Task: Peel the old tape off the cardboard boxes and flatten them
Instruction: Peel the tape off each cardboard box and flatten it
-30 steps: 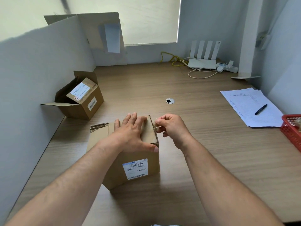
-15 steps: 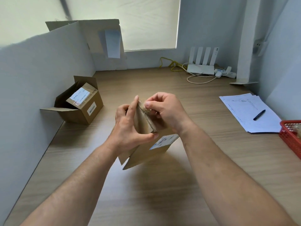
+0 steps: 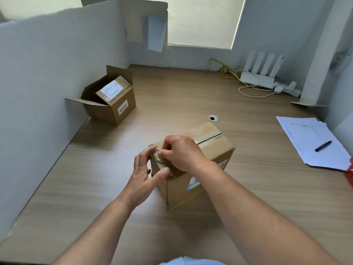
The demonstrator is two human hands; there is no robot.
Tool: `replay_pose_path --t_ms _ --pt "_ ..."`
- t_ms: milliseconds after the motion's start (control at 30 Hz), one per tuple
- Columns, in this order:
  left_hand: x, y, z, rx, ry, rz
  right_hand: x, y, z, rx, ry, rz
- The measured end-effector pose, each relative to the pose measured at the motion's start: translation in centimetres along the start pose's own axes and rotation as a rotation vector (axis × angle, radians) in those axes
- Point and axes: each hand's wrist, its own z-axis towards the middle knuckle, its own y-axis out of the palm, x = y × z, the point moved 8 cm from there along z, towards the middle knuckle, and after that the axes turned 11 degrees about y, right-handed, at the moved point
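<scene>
A small brown cardboard box stands on the wooden desk in front of me, with clear tape along its top seam and a white label on its near side. My left hand steadies the box's left end, thumb on the near face and fingers at the top edge. My right hand lies over the top left corner and pinches the tape end there with curled fingers. A second cardboard box with open flaps and white labels sits at the far left by the partition.
A grey partition walls off the left side. A white router with cables sits at the back right. Papers with a pen lie at the right, by a red basket's edge. A cable hole lies behind the box.
The box was lifted and turned in both hands half a second ago. It now stands on the desk again, taped seam up, with my right hand at the tape's end.
</scene>
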Motion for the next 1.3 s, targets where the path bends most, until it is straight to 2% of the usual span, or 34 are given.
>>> replay_pose_path --t_ms 133,300,467,600,700,800,900,1000,1200,1300 --pt "0.2 -0.3 0.2 0.103 0.02 -0.021 -0.1 -0.1 0.4 -0.04 0.004 0.045" --pt "-0.1 -0.3 0.5 0.11 0.025 -0.029 1.5 -0.6 0.6 -0.086 0.104 0.228" --pt "0.1 -0.5 0.5 0.139 0.039 -0.02 2.1 -1.6 0.0 0.04 0.043 0.106" --pt "0.6 -0.6 0.2 0.159 0.082 0.021 2.2 -1.2 -0.3 -0.029 0.006 0.183" --pt "1.3 -0.6 0.6 0.099 0.106 0.11 2.5 -1.3 -0.3 -0.08 0.005 0.293" --pt "1.5 -0.3 1.0 0.025 0.103 0.133 2.2 -0.9 -0.5 -0.074 -0.026 0.274" --pt "1.4 -0.6 0.9 0.041 0.099 0.146 2.1 -0.8 -0.6 -0.063 -0.019 0.201" --pt "1.3 -0.7 0.8 0.047 0.098 0.166 2.2 -1.4 -0.8 -0.009 -0.018 0.127" --pt "1.2 -0.6 0.9 0.033 0.073 0.207 2.5 -2.0 -1.2 0.263 0.029 -0.044" --pt "1.2 -0.7 1.0 0.034 0.068 0.22 2.1 -1.5 -1.6 0.295 -0.011 -0.139"
